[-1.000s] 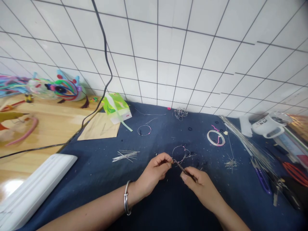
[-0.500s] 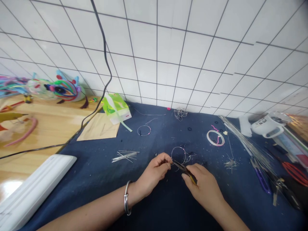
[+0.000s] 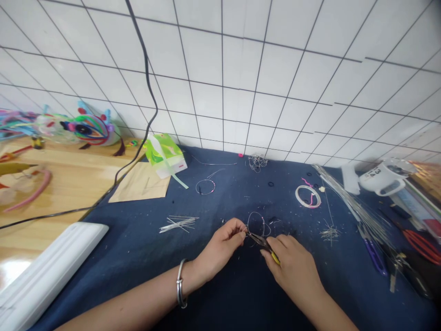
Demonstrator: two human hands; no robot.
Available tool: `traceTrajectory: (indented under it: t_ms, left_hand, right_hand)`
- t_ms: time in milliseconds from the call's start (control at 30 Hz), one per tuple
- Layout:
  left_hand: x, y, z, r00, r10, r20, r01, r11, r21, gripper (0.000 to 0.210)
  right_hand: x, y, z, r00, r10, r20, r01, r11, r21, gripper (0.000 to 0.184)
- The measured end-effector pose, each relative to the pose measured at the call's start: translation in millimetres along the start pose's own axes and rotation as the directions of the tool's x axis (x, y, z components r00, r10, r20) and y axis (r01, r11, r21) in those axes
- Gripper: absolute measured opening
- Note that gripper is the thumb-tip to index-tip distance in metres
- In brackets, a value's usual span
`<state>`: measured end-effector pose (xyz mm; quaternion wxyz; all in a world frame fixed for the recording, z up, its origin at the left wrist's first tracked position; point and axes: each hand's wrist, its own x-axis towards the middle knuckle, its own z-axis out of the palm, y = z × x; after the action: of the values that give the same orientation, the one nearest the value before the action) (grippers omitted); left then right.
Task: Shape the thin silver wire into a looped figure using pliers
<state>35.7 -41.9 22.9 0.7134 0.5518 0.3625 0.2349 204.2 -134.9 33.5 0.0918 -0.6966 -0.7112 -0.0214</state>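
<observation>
My left hand [image 3: 227, 241] is closed, thumb and forefinger pinching a thin wire ring. In my right hand [image 3: 292, 264] is a pair of pliers [image 3: 258, 240] with dark jaws and yellow on the handle. Its jaw tips meet the wire right at my left fingertips. A round loop of thin wire [image 3: 249, 219] stands up just beyond the jaws; its lower part is partly hidden. Left of my hands lies a small pile of straight cut wires [image 3: 178, 223]. Farther back rests another wire ring [image 3: 206, 193] with loose ends.
A white spool ring [image 3: 308, 196] and a wire bundle [image 3: 347, 202] lie to the right, near purple-handled scissors [image 3: 375, 259] and a white mug [image 3: 386, 177]. A tangled wire ball [image 3: 257, 162] sits by the wall. A white bar [image 3: 55, 271] and a green packet [image 3: 165, 154] are at left.
The wire loop has tilted and shifted slightly in my fingers. The pliers have turned a little, showing more of the yellow handle. My left hand stays almost in place.
</observation>
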Motion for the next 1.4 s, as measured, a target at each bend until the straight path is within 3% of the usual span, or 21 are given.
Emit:
traceTrajectory:
  t_ms: [267, 500, 600, 967, 1233, 1400]
  left_hand:
    - [0.4, -3.6, -1.9, 0.997, -0.049, 0.060, 0.059, 0.984, -0.170, 0.015]
    - [1.8, -3.3, -2.5, 0.992, -0.086, 0.088, 0.116, 0.896, -0.429, 0.007]
    - [3.1, -1.7, -1.9, 0.992, -0.107, 0.069, 0.127, 0.876, -0.466, 0.008]
    - [4.7, -7.7, -0.5, 0.988, -0.142, 0.067, 0.157, 0.909, -0.387, 0.012]
    - [2.8, -9.3, 0.1, 0.998, -0.069, -0.008, 0.067, 0.988, -0.138, 0.012]
    - [2.3, -9.9, -0.6, 0.999, -0.022, -0.025, 0.020, 0.997, -0.068, 0.012]
  right_hand:
    - [0.3, -0.4, -0.7, 0.999, -0.010, -0.030, 0.010, 1.000, -0.003, 0.013]
    - [1.3, -0.3, -2.1, 0.996, -0.042, -0.076, 0.038, 0.998, -0.055, 0.014]
    - [1.6, 0.3, -0.8, 0.996, -0.052, -0.078, 0.047, 0.997, -0.067, 0.016]
    - [3.7, 1.6, 1.0, 0.999, -0.031, -0.029, 0.028, 0.994, -0.105, 0.016]
    - [5.3, 1.3, 0.7, 0.997, -0.046, -0.059, 0.039, 0.994, -0.106, 0.015]
    - [4.7, 2.3, 1.8, 0.998, -0.036, -0.053, 0.031, 0.995, -0.100, 0.016]
